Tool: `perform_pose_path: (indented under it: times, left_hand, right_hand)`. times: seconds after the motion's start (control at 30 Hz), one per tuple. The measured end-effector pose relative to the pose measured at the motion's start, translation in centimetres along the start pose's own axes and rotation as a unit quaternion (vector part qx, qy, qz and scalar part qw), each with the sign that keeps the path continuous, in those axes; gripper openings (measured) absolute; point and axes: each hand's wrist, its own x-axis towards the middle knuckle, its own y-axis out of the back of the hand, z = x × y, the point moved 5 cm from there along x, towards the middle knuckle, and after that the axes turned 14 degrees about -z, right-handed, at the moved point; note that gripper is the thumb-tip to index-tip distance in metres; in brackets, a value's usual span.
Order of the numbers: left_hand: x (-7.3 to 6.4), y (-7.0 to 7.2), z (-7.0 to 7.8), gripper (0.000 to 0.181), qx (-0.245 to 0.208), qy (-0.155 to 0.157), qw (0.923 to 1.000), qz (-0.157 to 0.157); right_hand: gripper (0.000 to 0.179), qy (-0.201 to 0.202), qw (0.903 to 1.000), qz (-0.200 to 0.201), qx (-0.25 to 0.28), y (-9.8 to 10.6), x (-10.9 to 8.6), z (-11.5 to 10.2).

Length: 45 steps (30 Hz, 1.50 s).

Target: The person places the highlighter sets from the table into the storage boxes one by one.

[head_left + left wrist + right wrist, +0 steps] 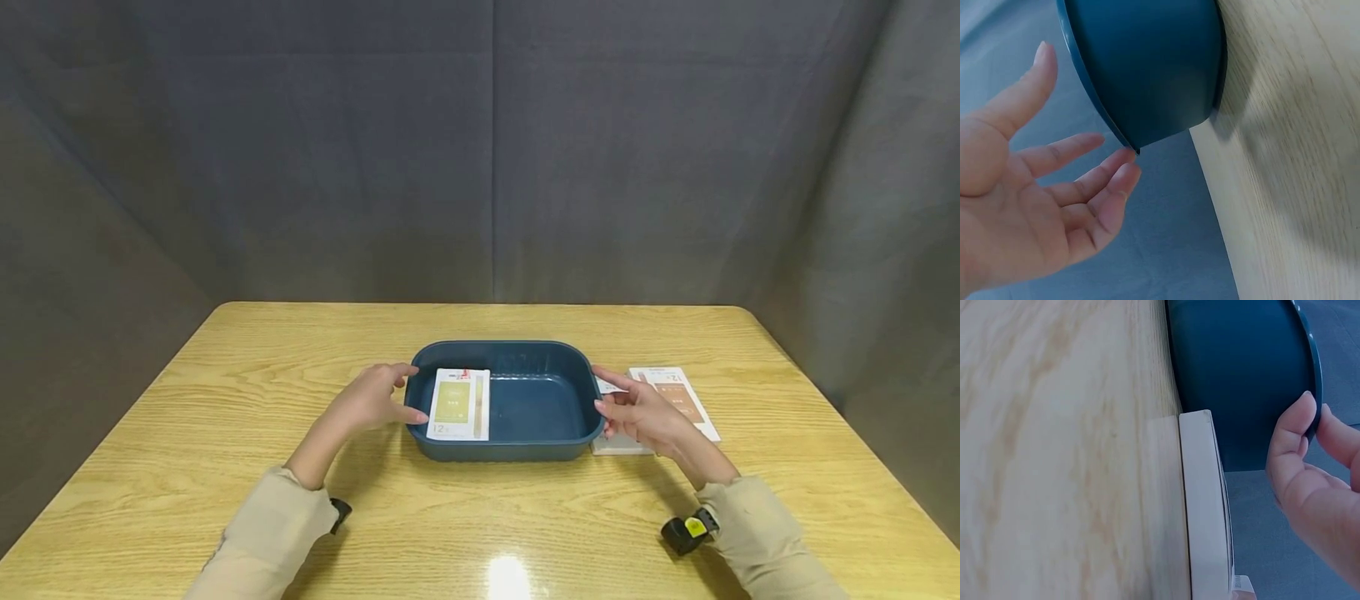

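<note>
A dark blue plastic bin [536, 452] with rounded corners stands on the table. Inside it, on the left side, lies a flat white box [453, 404] with a yellow-green panel. My left hand [375, 398] is at the bin's left end; in the left wrist view its fingertips [1127, 156] meet the rim's corner while the thumb stands away from it. At the opposite end, my right hand [647, 417] pinches the rim between thumb and finger. Below that hand lies a second white box [622, 447], partly covered by it and close beside the bin.
Another flat white box [678, 398], with a brown panel, lies right of the bin, behind the right hand. The wooden table [225, 433] has grey cloth [360, 167] hanging behind and at both sides. Each wrist wears a black strap.
</note>
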Motion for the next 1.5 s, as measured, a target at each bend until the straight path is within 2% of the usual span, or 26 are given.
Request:
perform_pose_path:
  times: [0.33,0.7,0.87,0.97,1.13,1.5]
  left_hand:
    - [0.7,-0.1,-0.9,0.078,-0.04,0.007,0.9988,-0.027]
    - [1.7,-0.3,-1.7,0.087,-0.075,-0.016,0.9951,-0.063]
    - [1.9,-0.4,-2.3,0.087,-0.106,-0.042,0.9909,-0.071]
    - [2.1,-0.6,-2.7,0.088,-0.138,-0.067,0.9848,-0.08]
    - [2.2,-1.0,-3.1,0.091,-0.2,-0.106,0.9686,-0.103]
    - [2.6,-1.5,-3.6,0.093,-0.261,-0.114,0.9508,-0.122]
  right_hand:
    - [0.066,-0.003,0.9999,-0.002,-0.014,0.0,0.0,0.0]
    - [0.067,0.001,0.9999,-0.001,-0.013,0.0,-0.1,0.0]
    - [0.066,0.002,0.9999,-0.002,-0.015,0.1,-0.1,0.0]
    - [0.066,0.001,0.9999,-0.002,-0.016,0.1,0.0,0.0]
    - [0.067,0.003,0.9999,-0.005,-0.013,0.1,0.0,0.0]
    - [0.067,0.003,1.0,0.002,-0.009,0.2,0.0,0.0]
